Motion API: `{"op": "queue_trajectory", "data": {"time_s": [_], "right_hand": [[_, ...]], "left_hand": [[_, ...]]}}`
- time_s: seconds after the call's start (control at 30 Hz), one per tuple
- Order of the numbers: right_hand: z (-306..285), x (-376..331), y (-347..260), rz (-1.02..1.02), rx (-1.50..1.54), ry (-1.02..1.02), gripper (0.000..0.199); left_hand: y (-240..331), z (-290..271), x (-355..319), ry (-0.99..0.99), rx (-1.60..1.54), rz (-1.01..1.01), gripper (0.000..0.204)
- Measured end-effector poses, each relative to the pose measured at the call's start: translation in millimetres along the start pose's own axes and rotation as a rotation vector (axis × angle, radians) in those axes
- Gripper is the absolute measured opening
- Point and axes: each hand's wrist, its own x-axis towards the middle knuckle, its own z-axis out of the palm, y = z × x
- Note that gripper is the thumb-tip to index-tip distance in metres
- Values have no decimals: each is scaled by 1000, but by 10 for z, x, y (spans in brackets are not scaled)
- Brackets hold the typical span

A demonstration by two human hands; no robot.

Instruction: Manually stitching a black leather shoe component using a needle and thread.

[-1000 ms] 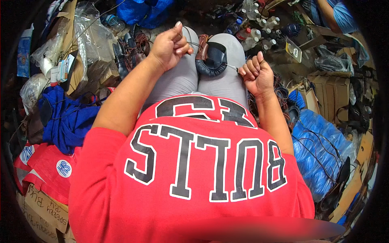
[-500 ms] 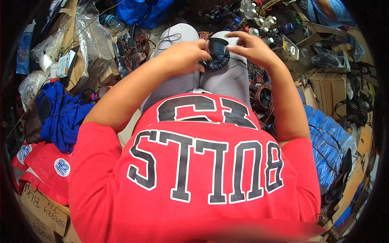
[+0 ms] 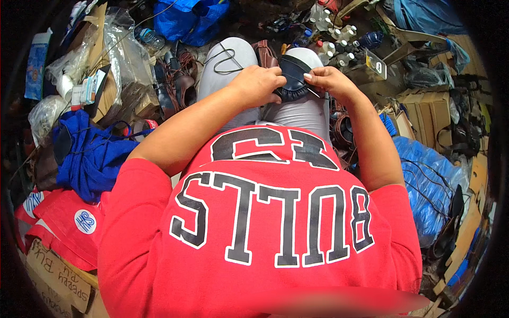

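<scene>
A black leather shoe (image 3: 293,79) with a gathered, stitched toe rests on my grey-clad right thigh, its toe toward me. Curled around its left edge, my left hand (image 3: 258,85) grips it. At its right edge my right hand (image 3: 333,82) is closed in a pinch; what lies between thumb and finger is too small to make out. A thin dark line crosses the shoe between the hands. Between my knees, just beyond my left hand, is a brown leather shoe (image 3: 265,54). A loop of black cord (image 3: 227,63) lies over my left knee.
Several dark and brown shoes (image 3: 177,79) lie left of my legs. Small bottles (image 3: 339,40) stand beyond my right knee. Blue cloth (image 3: 87,153) and clear plastic (image 3: 127,53) are at left; cardboard (image 3: 427,114) and a blue plastic-wrapped bundle (image 3: 427,180) are at right.
Both hands have come down onto the shoe. The left has closed on its left edge; the right, earlier with fingers apart, now pinches at its right edge. The whole view has shifted slightly.
</scene>
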Motion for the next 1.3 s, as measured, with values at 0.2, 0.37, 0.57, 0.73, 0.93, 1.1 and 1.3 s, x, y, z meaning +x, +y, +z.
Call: {"op": "queue_trajectory", "data": {"time_s": [0.2,0.37,0.57,0.73,0.93,1.1,1.3], "right_hand": [[94,37,-128,-21,-104,134,30],[106,-188,-139,-241,-393,446,27],[235,-233,-133,-61,-253,130,29],[102,-577,-110,-224,-261,199,28],[164,-763,-151,-268,-51,359,14],[220,-545,-96,-305,-459,414,16],[269,-468,-159,-291,-490,433,16]], "left_hand": [[-292,-116,-30,212,-343,-57,22],[-246,-202,302,160,-616,-125,17],[-216,-67,663,20,-471,-23,23],[-257,-104,734,-103,-540,-70,20],[-392,-189,750,-347,-931,-185,16],[-463,-133,794,-369,-1013,-97,24],[-486,-106,790,-407,-1000,-159,26]]}}
